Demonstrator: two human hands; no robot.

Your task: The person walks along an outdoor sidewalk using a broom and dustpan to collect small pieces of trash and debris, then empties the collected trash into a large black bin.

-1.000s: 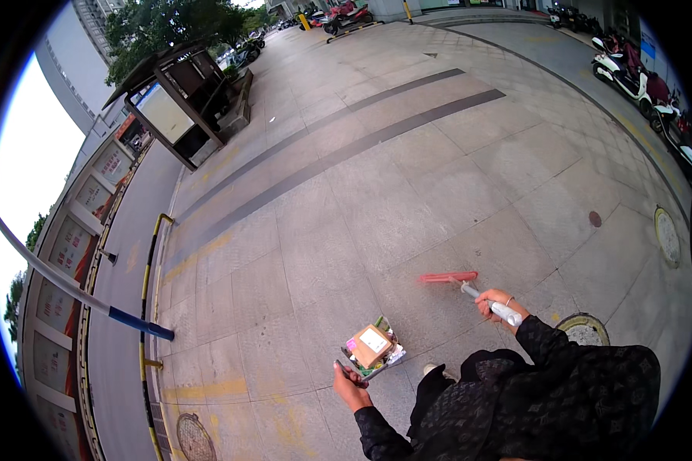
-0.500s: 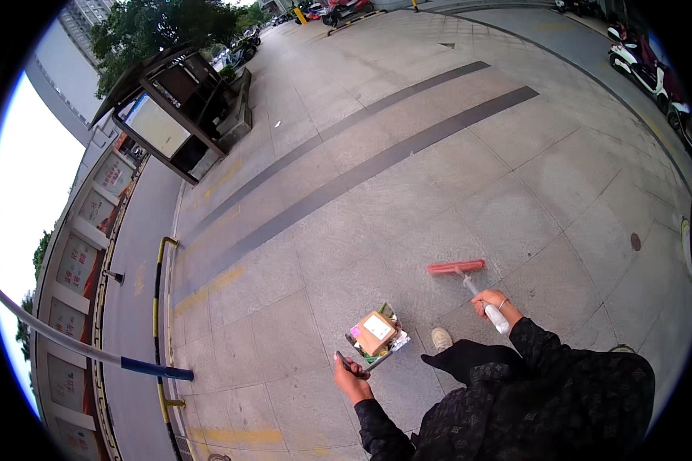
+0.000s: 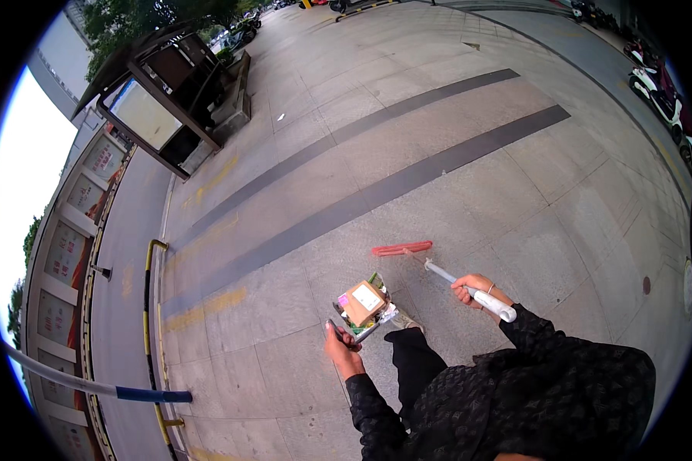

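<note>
Head view puts our left hand (image 3: 341,346) below the heaped dustpan (image 3: 367,333), fingers curled around its dark handle. Just ahead of those fingers, a brown cardboard box (image 3: 356,310) rides on top, with crumpled litter (image 3: 390,312) to its right. To carry this well, we should hold the pan level and move smoothly; the box looks likely to slide if our left wrist tips. Our right hand (image 3: 473,292) is wrapped around the pale shaft of a broom (image 3: 450,275), whose red head (image 3: 401,249) lies ahead and to the left of that hand — whether it touches the pavement (image 3: 469,211), we cannot tell. We would best hold it apart from the load.
</note>
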